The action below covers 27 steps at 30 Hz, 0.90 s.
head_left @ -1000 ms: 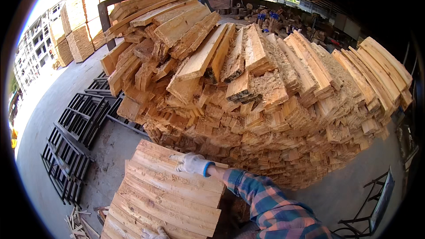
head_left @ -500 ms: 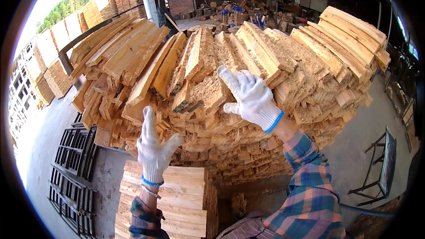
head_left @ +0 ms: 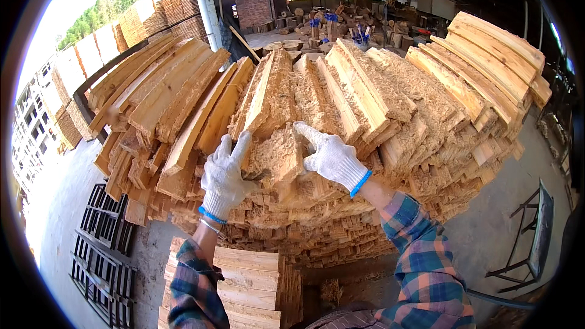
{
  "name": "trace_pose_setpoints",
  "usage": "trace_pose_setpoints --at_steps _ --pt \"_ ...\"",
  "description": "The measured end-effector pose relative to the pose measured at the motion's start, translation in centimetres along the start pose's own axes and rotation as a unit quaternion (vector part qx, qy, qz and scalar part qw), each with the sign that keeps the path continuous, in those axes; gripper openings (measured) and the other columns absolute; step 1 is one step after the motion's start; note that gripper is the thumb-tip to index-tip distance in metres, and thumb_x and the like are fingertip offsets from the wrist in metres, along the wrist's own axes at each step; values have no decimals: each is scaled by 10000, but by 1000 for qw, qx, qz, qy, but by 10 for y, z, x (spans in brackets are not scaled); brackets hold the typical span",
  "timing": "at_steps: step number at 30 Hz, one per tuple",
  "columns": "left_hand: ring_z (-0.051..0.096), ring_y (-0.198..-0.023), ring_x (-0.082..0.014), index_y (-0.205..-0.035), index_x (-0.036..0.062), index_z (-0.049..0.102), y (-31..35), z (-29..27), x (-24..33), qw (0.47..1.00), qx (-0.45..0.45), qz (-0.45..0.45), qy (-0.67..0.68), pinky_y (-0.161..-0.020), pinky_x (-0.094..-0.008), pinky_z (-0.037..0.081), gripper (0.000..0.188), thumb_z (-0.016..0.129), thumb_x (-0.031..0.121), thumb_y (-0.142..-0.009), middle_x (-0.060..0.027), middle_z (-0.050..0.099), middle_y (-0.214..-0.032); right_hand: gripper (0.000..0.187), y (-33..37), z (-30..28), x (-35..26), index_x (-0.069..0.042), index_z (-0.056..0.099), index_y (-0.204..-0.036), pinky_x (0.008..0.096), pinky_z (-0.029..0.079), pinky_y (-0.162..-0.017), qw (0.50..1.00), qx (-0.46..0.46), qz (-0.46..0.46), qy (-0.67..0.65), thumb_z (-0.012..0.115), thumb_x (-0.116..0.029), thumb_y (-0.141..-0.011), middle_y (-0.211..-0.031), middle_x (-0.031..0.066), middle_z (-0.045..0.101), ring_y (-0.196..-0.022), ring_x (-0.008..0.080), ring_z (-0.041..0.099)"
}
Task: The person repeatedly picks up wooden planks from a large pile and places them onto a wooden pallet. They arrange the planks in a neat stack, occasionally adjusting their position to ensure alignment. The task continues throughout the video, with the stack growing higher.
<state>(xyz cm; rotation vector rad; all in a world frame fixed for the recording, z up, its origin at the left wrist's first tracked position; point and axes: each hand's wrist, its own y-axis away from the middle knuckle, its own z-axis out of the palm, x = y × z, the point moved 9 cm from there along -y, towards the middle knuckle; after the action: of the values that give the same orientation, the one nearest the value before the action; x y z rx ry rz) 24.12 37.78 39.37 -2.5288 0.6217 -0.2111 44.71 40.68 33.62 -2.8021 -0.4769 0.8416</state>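
Note:
A large stack of rough wooden planks spreads across the middle, its top coated in sawdust. Between my two gloved hands lies a short sawdust-covered plank [head_left: 277,153], its near end sticking out of the stack. My left hand [head_left: 225,173], in a white knit glove with a blue cuff, grips this plank's left side, fingers pointing away and thumb at the near end. On the right side, my right hand [head_left: 335,157] holds the same plank, index finger along its edge and thumb lower down. The undersides of both hands' grip are hidden.
A neat stack of smoother boards [head_left: 247,280] stands close in front at the lower left. Black metal frames [head_left: 103,256] lie on the floor at left; a metal stand [head_left: 530,237] is at right. Logs [head_left: 396,27] and tall lumber stacks [head_left: 143,15] fill the background.
My left hand has moved up and right to the plank. My right hand has come down to its other side. Both went from open to gripping it, and the view has shifted slightly.

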Motion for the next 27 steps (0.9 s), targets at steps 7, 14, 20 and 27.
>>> trace_pose_setpoints --at_steps 7,14,20,27 --pt "418 -1349 -388 -1493 135 358 15 0 -16 971 83 -31 220 -1072 -424 441 1141 907 73 -494 -222 367 -1505 825 24 -10 -34 -244 167 -1562 408 524 -897 997 -53 15 -59 657 -287 -900 -1275 200 609 -1041 330 660" --pt "409 -1380 -328 -1501 41 321 -30 -21 -39 950 46 -42 305 -1087 -405 403 1111 723 683 -688 -232 425 -1475 652 53 -12 -18 -23 266 -1515 368 444 -1049 892 -28 73 -445 569 -113 -945 -1411 203 511 -1234 290 559" --pt "604 -1106 -420 -1412 41 429 -74 -4 -1 996 -17 -5 87 -889 -482 501 943 573 738 -794 -253 583 -1279 686 48 22 -46 61 247 -1491 280 524 -931 685 39 39 -727 617 -172 -963 -1424 186 460 -1115 195 591" --pt "641 -1093 -354 -1372 100 540 -110 -12 -6 966 41 -74 243 -912 -428 498 756 611 630 -837 -209 653 -1212 833 32 -26 -64 90 176 -1502 252 529 -710 728 46 26 -684 701 -160 -906 -1036 115 661 -803 129 638"
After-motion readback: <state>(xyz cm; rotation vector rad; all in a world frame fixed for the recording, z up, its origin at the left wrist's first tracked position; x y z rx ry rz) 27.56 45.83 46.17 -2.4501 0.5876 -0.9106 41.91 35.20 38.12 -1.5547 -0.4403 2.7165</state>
